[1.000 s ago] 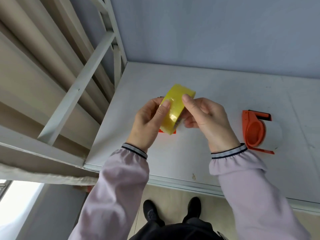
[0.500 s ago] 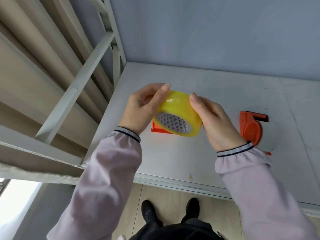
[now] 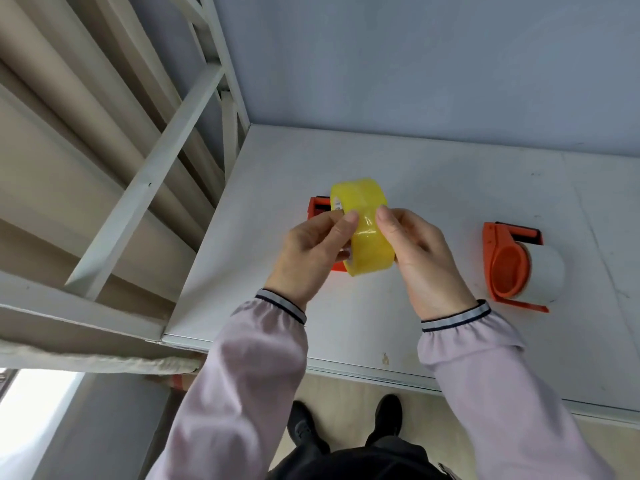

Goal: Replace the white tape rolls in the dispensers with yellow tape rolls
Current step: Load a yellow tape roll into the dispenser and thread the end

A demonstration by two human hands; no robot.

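One yellow tape roll (image 3: 363, 226) is now turned so that its curved outer band faces up, where half a second ago its open core faced the camera; it is held in the air above the table (image 3: 433, 188), in front of the left orange dispenser (image 3: 317, 207). The left hand (image 3: 308, 252) and the right hand (image 3: 420, 254) both pinch it, fingers curled on the band. They probably search for the loose tape end, and the right dispenser (image 3: 509, 261) still carries its white roll (image 3: 545, 271).
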